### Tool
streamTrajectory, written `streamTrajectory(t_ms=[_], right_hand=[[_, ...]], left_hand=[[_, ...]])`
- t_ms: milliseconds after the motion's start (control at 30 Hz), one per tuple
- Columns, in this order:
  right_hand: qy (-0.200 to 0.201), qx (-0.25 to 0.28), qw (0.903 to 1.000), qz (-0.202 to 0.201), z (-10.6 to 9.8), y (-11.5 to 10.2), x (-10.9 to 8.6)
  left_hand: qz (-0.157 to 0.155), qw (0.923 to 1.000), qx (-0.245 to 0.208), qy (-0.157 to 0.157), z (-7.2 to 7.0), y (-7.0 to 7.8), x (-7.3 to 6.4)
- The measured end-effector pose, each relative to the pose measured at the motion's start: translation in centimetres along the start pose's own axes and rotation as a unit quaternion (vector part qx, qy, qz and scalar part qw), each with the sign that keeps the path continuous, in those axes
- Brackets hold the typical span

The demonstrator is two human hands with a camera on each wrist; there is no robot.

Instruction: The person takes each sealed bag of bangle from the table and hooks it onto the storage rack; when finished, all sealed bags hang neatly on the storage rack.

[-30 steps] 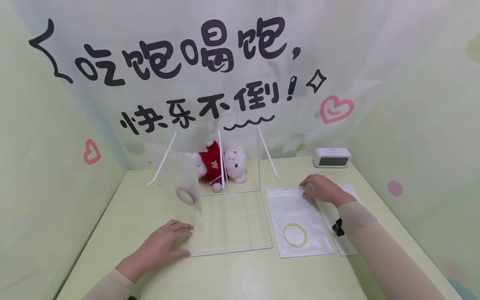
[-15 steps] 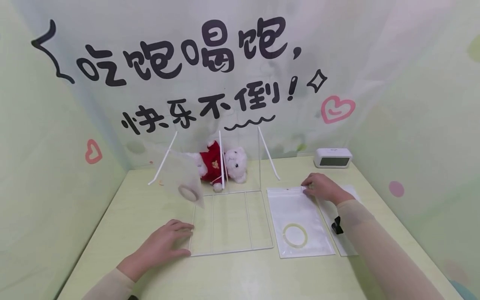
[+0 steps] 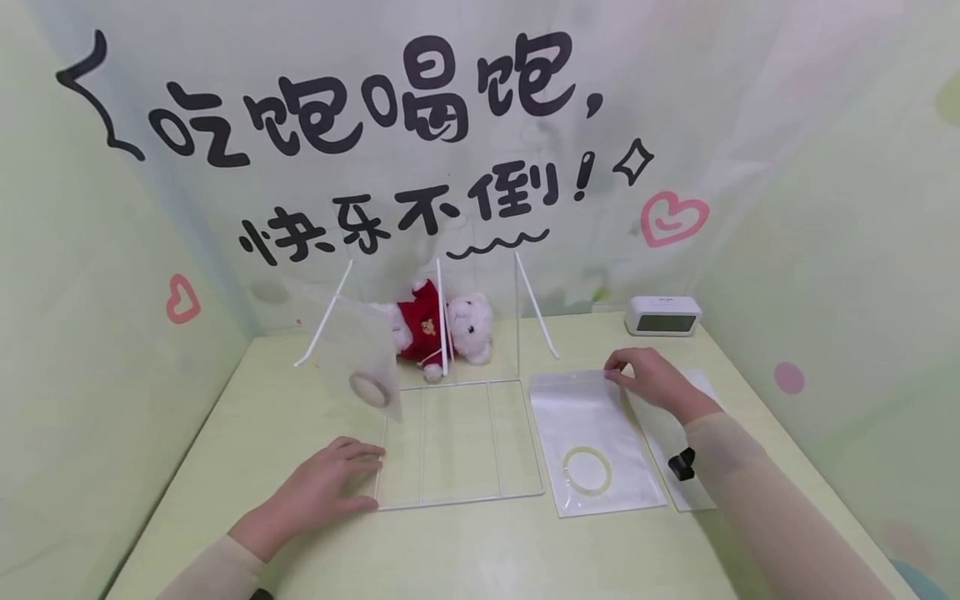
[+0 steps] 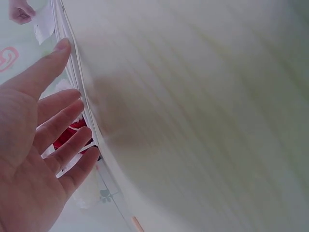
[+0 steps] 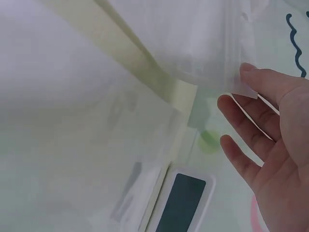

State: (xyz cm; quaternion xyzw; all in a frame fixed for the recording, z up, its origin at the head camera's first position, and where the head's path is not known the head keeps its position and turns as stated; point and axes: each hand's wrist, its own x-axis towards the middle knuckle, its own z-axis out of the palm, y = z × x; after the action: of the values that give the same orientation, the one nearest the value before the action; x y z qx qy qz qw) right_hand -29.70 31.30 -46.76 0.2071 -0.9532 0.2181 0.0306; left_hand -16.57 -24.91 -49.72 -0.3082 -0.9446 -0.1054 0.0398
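Note:
In the head view my right hand [image 3: 651,379] pinches the top right corner of a clear zip bag [image 3: 558,433], and that end is slightly raised. Inside the bag lies a pale yellow bangle [image 3: 587,471]. The right wrist view shows the bag's corner [image 5: 212,72] between thumb and index finger, with the other fingers loosely bent. My left hand [image 3: 318,492] rests its fingertips and thumb against the left side of a white wire display rack [image 3: 459,502]. Its fingers [image 4: 58,104] are spread and relaxed. From the rack's left prong hangs another clear bag [image 3: 345,358] with a ring-shaped item.
A second bag [image 3: 701,492] lies to the right, partly under my right forearm. Behind the rack lies a white plush bear [image 3: 471,329] in a red top. A white digital clock [image 3: 663,317] stands at the back right. Fabric walls enclose the table [image 3: 480,554].
My right fingers have closed on the zip bag's corner, and its top end has come up a little from the table. My left hand stays at the rack.

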Motion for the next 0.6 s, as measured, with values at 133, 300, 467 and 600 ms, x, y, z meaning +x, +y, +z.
streamTrajectory(t_ms=[133,300,467,600], right_hand=[[0.027,0.012,0.9995,-0.012,-0.7,-1.2,-1.2],[0.068,0.022,0.9961,-0.052,-1.3,-3.4,-2.2],[0.107,-0.003,0.9894,-0.099,-2.5,-5.4,-3.0],[0.131,-0.021,0.9832,-0.126,-3.3,-6.7,-3.5]], left_hand=[[0.003,1.0,0.0,-0.001,0.1,0.0,0.1],[0.007,0.9999,0.012,0.003,0.0,-0.2,0.0],[0.007,0.9999,0.008,0.004,0.2,-0.3,-0.1],[0.008,1.0,0.002,0.005,0.3,-0.4,0.0]])
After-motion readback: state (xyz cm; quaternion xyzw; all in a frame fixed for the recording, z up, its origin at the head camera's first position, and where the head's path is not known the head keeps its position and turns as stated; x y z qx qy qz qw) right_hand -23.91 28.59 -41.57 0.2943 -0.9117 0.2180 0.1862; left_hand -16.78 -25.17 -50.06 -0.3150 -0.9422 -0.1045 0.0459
